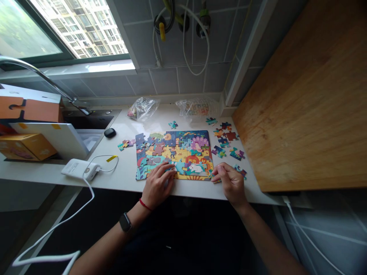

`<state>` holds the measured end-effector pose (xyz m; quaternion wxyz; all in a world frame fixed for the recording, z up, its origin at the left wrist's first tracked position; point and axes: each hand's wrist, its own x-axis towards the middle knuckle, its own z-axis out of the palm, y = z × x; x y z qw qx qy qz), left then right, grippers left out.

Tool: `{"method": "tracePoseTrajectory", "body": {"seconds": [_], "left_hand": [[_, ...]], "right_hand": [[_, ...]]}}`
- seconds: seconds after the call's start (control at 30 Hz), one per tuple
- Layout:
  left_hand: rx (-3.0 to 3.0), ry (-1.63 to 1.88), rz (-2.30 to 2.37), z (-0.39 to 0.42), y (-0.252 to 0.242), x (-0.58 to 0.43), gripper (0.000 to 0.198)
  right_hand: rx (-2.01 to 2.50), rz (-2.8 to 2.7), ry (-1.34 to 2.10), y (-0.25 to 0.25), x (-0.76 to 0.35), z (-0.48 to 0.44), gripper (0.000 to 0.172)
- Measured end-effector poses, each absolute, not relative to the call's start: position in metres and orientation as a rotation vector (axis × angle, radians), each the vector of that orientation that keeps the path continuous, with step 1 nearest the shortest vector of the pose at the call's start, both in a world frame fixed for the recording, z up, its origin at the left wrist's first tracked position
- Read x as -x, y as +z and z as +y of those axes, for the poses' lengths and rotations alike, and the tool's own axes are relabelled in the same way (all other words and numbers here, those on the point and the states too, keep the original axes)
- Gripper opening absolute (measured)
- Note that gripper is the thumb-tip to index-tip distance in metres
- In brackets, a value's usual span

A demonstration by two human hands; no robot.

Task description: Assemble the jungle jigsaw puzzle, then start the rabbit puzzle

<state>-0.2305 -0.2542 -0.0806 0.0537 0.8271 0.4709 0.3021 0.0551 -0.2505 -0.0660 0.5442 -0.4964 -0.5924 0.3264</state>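
White counter (124, 166) under a bright puzzle (172, 151). On the puzzle's near edge, left hand (159, 179), unclenched. Just beside its near right corner, right hand (230, 183), fingers curled over a piece (217, 181); whether pinched, impossible to tell.

From the person's head, we look forward and down, from near, onto the flat white counter (126, 164) under the bare fingers (161, 169); our one wide view takes in two bare forearms (100, 244) behind the fingers and, beyond the fingertips, the grey rectangular-tiled wall (163, 80).
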Motion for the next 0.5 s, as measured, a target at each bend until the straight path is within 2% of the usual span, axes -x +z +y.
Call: {"method": "tracePoseTrajectory", "body": {"seconds": [0.5], "left_hand": [[-2.53, 0.928, 1.404, -0.2531, -0.083, 0.2313, 0.023]], "right_hand": [[1.131, -1.394, 0.836, -0.0621, -0.0526, -0.25, 0.059]]}}
